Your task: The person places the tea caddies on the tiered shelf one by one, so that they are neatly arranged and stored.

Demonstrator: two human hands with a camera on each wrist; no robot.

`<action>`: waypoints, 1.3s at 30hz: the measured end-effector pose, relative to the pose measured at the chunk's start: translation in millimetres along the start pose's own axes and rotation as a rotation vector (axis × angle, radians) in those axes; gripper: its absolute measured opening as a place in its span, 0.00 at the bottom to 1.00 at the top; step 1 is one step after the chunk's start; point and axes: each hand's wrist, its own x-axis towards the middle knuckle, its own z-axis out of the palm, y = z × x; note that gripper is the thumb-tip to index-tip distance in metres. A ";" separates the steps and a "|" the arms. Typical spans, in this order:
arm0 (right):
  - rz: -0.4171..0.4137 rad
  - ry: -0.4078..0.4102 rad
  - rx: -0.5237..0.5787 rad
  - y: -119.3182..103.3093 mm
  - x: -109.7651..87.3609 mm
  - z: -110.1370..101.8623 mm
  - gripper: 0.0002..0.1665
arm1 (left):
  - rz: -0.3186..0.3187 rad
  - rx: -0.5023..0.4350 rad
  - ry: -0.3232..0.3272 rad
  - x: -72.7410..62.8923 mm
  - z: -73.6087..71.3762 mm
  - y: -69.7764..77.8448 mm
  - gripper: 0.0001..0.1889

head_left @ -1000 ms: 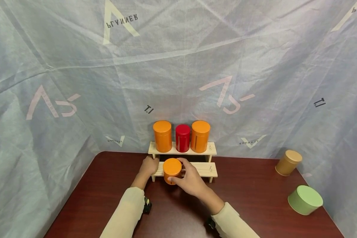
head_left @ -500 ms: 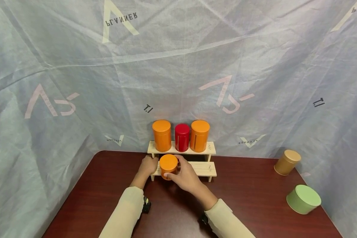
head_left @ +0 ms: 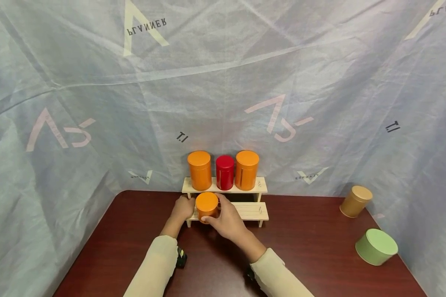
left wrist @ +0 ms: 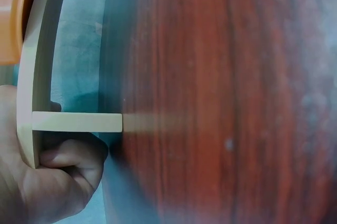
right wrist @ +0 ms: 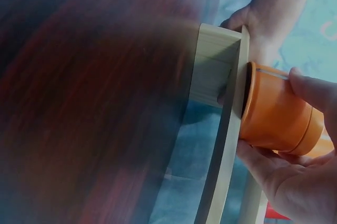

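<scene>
A short orange canister [head_left: 207, 202] is upright at the left end of the lower wooden shelf [head_left: 250, 210]. My right hand [head_left: 228, 220] holds it from the right, thumb in front and fingers behind. In the right wrist view, the base of the canister [right wrist: 279, 111] is right at the board. My left hand [head_left: 183, 207] grips the left end of the lower shelf. The left wrist view shows its fingers [left wrist: 79, 155] curled under the board beside the shelf leg [left wrist: 79, 122].
Behind, the upper shelf [head_left: 226, 190] carries a tall orange canister [head_left: 200, 172], a red one [head_left: 224, 173] and another orange one [head_left: 247, 172]. A gold canister [head_left: 355, 202] and a round green tin [head_left: 376, 247] stand at the table's right. A grey cloth hangs behind the table.
My right hand has carried the short orange canister left and slightly back, to the left end of the lower shelf. My left hand keeps its grip on the shelf.
</scene>
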 end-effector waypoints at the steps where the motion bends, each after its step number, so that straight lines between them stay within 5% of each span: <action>1: -0.001 0.001 0.001 0.2 1.1 1.1 0.49 | 0.008 0.004 0.006 -0.4 0.0 -0.1 0.21; 14: 0.013 0.017 0.004 -4.2 7.5 7.7 0.47 | 0.085 0.000 0.060 -0.2 -0.2 -2.3 0.21; 39: 0.063 0.006 -0.108 -7.1 8.7 11.2 0.45 | 0.128 -0.001 0.077 0.0 0.3 -4.6 0.23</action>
